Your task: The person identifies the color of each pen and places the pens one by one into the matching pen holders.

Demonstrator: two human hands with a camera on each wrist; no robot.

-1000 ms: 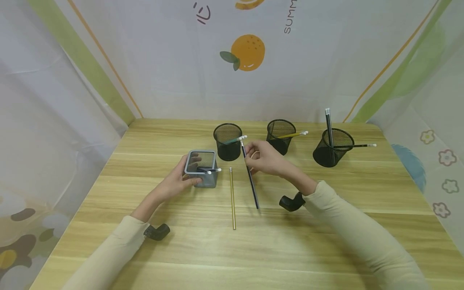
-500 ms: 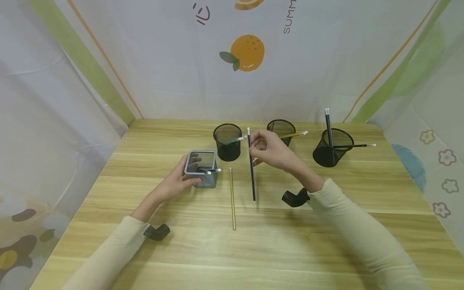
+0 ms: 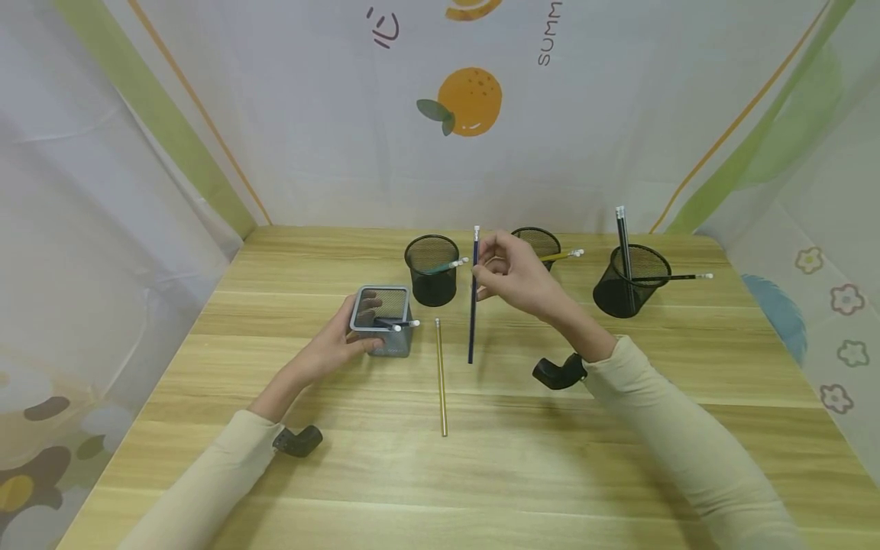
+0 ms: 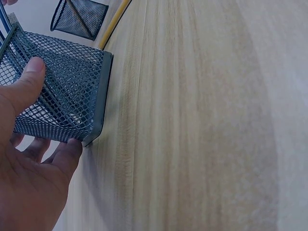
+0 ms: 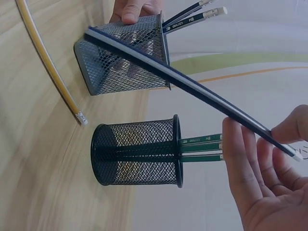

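My left hand (image 3: 333, 340) grips the grey square mesh pencil holder (image 3: 392, 344), thumb on its near side and fingers round the far left. Two dark pencils lean in it, white erasers over the right rim. My right hand (image 3: 519, 275) pinches a dark blue pencil (image 3: 473, 313) near its eraser end, held nearly upright above the table. In the right wrist view this blue pencil (image 5: 173, 77) slants across in front of the grey holder. A yellow pencil (image 3: 441, 382) lies on the table between the hands.
Just behind stands a round black mesh cup (image 3: 435, 286) with several green pencils. Another black cup (image 3: 536, 241), partly behind my right hand, has yellow pencils. At the right, a third black cup (image 3: 622, 294) carries black pencils. Patterned curtain (image 3: 309, 153) surrounds the wooden table (image 3: 385, 489).
My right hand has raised the blue pencil, moving slightly right and away, and turned it closer to upright. The left hand and grey holder have stayed put.
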